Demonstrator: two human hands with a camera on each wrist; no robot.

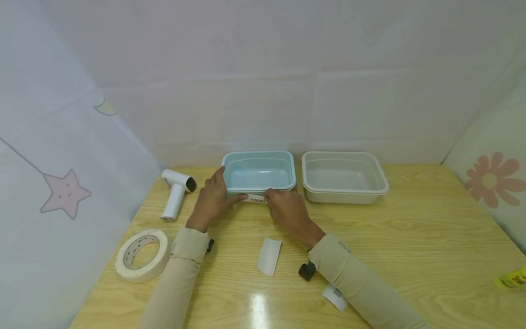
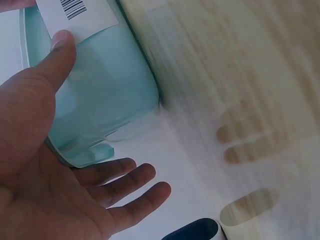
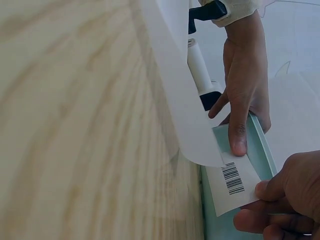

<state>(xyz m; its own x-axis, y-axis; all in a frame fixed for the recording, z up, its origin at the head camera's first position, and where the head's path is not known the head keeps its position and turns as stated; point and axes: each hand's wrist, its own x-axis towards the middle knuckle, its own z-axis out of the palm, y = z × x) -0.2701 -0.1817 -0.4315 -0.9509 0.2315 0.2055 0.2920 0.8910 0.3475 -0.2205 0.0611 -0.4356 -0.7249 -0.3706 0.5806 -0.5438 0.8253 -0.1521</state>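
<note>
- Left hand [image 1: 211,198]: at the left front corner of the blue tub [image 1: 260,172]; thumb presses one end of the white label [image 1: 257,199] to the tub's front; other fingers extended around the tub's left end, hand fairly wide.
- Right hand [image 1: 291,211]: narrow pinch, thumb and finger on the label's other end.
- Label: between the two hands, along the blue tub's front wall; barcode [image 3: 233,178] faces out; from the right wrist, the end at the right-hand pinch looks lifted off the wall. Whether the rest is stuck down, cannot tell.
- Blue tub: upright, just beyond both hands.
- White tub [image 1: 342,197]: upright, right of the right-hand pinch, near the blue tub, apart from it.
- White handheld gadget [image 1: 176,197]: left of the left hand, dark end toward it.
- Tape roll [image 1: 161,261]: flat, left of the left forearm.
- Blank paper slip [image 1: 269,257]: nearer the wearer than the grip, between the forearms.
- Printed slip [image 1: 334,298]: beside the right forearm, partly under it.
- Yellow item [image 1: 512,278]: far right of the grip, cut by the edge.
- All on the wooden table [image 1: 419,256].
</note>
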